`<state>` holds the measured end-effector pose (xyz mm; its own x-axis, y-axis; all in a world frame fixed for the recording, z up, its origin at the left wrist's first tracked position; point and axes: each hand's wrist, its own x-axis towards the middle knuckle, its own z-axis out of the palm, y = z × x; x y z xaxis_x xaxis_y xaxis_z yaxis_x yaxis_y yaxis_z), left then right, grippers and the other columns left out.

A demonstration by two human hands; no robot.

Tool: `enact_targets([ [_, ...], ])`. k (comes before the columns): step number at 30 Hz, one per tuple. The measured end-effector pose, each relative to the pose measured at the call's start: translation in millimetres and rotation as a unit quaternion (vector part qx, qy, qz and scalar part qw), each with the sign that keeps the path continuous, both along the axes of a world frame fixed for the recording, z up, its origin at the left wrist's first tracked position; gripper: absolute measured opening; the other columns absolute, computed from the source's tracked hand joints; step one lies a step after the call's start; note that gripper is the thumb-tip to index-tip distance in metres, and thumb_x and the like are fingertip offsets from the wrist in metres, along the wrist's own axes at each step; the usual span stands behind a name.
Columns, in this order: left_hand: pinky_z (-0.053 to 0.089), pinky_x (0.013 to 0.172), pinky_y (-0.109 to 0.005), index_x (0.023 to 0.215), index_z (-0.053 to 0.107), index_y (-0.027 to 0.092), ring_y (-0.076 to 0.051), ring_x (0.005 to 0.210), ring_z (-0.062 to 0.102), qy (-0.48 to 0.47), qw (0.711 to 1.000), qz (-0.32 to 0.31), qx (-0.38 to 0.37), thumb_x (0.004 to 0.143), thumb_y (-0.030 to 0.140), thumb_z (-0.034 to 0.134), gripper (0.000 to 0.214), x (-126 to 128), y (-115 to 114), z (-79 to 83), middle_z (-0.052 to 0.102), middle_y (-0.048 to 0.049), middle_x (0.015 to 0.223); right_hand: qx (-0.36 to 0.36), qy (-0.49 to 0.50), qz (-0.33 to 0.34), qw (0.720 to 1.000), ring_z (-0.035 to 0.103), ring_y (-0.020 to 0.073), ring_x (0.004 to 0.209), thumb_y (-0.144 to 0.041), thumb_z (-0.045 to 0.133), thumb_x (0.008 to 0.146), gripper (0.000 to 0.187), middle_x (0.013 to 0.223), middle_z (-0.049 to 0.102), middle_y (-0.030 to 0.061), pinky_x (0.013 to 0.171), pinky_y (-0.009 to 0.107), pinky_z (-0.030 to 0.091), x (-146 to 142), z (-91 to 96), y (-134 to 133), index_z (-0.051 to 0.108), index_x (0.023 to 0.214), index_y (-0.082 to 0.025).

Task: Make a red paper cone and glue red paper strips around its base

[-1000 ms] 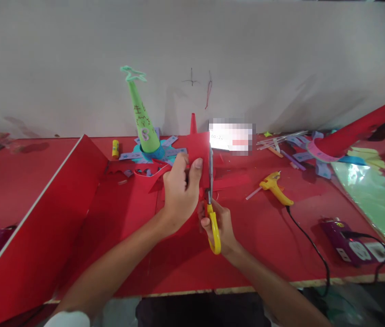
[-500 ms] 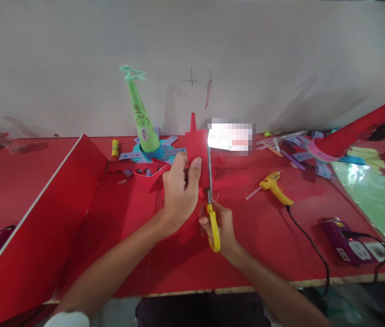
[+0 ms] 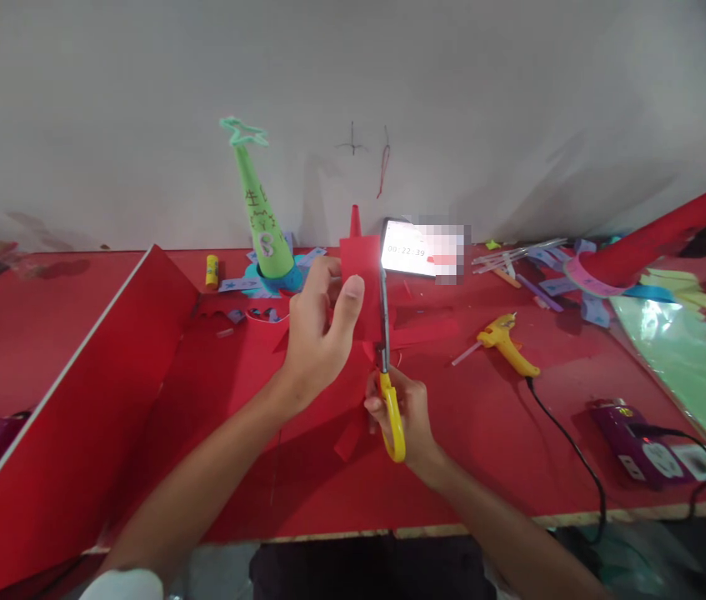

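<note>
My left hand (image 3: pixel 321 342) pinches a piece of red paper (image 3: pixel 363 260) between thumb and fingers, held up above the table. In my right hand (image 3: pixel 413 417) are yellow-handled scissors (image 3: pixel 393 421), pointing away from me. Their blades run along the right edge of the red paper and look nearly closed. Behind the paper, the tip of a small red cone (image 3: pixel 355 221) shows. A loose red strip (image 3: pixel 346 439) lies on the red table below my hands.
A green cone hat (image 3: pixel 271 242) stands back left beside a glue stick (image 3: pixel 212 272). A phone (image 3: pixel 412 248) leans at the wall. To the right are a yellow glue gun (image 3: pixel 508 344) with its cord, a purple power strip (image 3: pixel 643 442) and a red cone (image 3: pixel 658 237). A red board (image 3: pixel 90 400) rises at left.
My left hand has shifted slightly left and its thumb has moved up off the lower part of the paper. A red strip now shows below my hands. The scissors have hardly moved.
</note>
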<state>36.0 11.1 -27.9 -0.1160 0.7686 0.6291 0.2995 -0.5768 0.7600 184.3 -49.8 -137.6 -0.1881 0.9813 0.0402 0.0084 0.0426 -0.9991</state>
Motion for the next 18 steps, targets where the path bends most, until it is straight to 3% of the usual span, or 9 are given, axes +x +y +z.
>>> enact_targets([
  [7, 0.021, 0.045, -0.027, 0.078, 0.04, 0.023, -0.008, 0.05, 0.023, -0.005, 0.999, 0.036, 0.037, 0.108, 0.058, 0.056, 0.049, 1.1, 1.8, -1.6, 0.026, 0.0069, 0.061, -0.01, 0.034, 0.042, 0.999, 0.048, 0.0098, 0.041, -0.097, 0.065, 0.076, 0.074, 0.06, 0.051, -0.0054, 0.038, 0.023, 0.043, -4.5, -7.7, -1.3, 0.056, 0.079, -0.023],
  [18, 0.022, 0.046, -0.025, 0.076, 0.037, 0.022, -0.008, 0.05, 0.026, 0.046, 0.996, 0.054, 0.054, 0.111, 0.044, 0.055, 0.045, 1.3, 3.4, -7.2, 0.03, 0.0068, 0.062, 0.018, 0.035, 0.047, 0.998, 0.043, 0.0101, 0.055, -0.097, 0.056, 0.082, 0.074, 0.073, 0.051, -0.0036, 0.047, 0.023, 0.04, -7.2, -10.0, 2.9, 0.058, 0.091, -0.023],
])
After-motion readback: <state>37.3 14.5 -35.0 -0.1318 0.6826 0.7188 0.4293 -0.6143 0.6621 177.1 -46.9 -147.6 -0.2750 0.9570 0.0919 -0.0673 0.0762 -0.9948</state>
